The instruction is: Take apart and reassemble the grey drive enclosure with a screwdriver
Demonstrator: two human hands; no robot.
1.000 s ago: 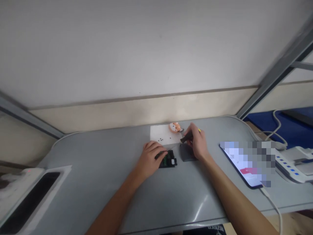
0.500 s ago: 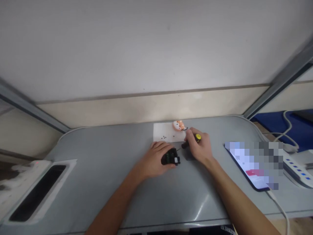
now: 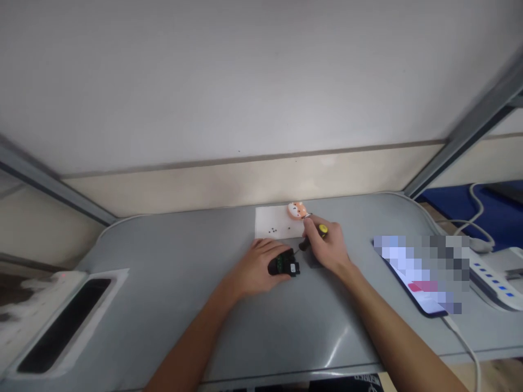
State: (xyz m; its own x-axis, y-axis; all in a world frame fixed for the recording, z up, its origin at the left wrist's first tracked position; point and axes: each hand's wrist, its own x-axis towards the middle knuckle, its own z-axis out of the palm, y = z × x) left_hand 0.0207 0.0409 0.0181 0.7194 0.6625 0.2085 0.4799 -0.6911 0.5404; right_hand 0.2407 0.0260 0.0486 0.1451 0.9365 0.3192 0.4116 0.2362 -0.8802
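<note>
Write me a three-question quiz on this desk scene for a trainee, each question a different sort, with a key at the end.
1. Multiple choice: what is the left hand gripping?
a) the phone
b) the black device with green showing
c) the power strip

2. True or false: the orange-and-white trinket sits at the far right corner of the white sheet that bears small dark specks.

3. Short answer: what colour is the handle end of the screwdriver in the right hand?

Key: 1. b; 2. True; 3. Yellow
</note>
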